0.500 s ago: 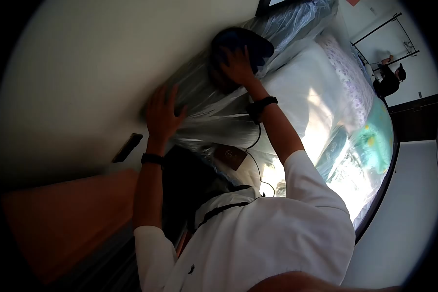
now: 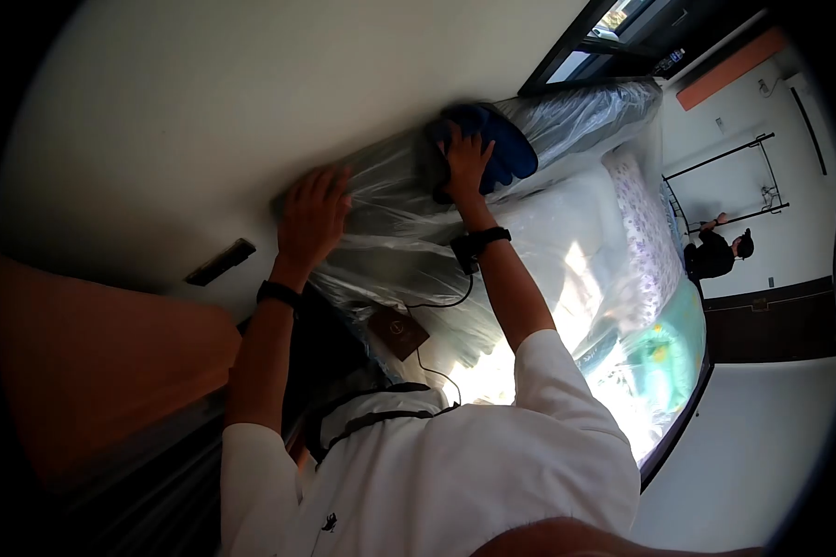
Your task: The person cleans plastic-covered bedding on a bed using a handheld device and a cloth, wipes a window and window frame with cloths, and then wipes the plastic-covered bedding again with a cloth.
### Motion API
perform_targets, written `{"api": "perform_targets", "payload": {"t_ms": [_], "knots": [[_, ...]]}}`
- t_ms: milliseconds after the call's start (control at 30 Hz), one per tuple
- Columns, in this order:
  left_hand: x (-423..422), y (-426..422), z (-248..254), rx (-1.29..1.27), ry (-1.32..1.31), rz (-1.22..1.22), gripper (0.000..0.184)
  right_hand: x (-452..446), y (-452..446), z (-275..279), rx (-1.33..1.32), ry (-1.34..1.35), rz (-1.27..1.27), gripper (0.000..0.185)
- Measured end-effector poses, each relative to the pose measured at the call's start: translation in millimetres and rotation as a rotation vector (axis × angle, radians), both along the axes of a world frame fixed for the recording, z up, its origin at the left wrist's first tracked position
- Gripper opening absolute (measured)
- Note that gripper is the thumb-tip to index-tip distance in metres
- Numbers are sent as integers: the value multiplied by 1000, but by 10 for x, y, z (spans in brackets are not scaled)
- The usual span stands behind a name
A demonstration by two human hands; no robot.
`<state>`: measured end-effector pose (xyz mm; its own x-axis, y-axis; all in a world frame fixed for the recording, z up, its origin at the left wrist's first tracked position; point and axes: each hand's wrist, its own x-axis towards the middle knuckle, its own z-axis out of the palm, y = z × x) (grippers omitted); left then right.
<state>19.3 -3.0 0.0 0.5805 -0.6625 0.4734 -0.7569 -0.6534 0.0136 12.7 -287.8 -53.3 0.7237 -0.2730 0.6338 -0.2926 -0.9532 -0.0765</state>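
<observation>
L hand (image 2: 310,226), fingers unclenched, prob. steadies plastic cover (image 2: 395,186), left; R hand (image 2: 467,171), fingers splayed, prob. pins blue pad (image 2: 511,156) farther right.

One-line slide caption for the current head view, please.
Left hand at the end of plastic sheeting along the wall, right hand on a blue item atop it.

Room above plastic film (image 2: 390,186); blue bundle (image 2: 513,160) and wall (image 2: 204,121) (seemingly flush behind) obstruct.

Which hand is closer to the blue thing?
Right. The right hand is on the blue thing; the left hand is apart from it, over by the end of the clear plastic.
</observation>
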Motion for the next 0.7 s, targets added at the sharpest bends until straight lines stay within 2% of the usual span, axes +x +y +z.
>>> {"api": "perform_targets", "payload": {"t_ms": [133,267,333,467,533,600,667,700], "knots": [[7,-10,-11,11,-43,14,44,-457,1087,337,137,-8,340,50],[90,82,-114,88,1,26,46,-577,1201,325,235,150,450,47],[100,103,-26,41,45,-39,46,-580,822,358,128,163,486,46],[232,138,-66,-51,114,-162,46,-493,-35,351,47,-27,329,40],[217,135,-88,-49,139,-179,44,-400,-518,316,144,-11,93,38],[250,139,-47,-50,148,-179,42,-260,-880,368,293,144,-87,45],[202,158,11,-95,63,-331,39,-138,-1051,476,333,181,-104,46],[190,164,19,-98,67,-318,39,-57,-1073,485,368,217,-130,48]]}}
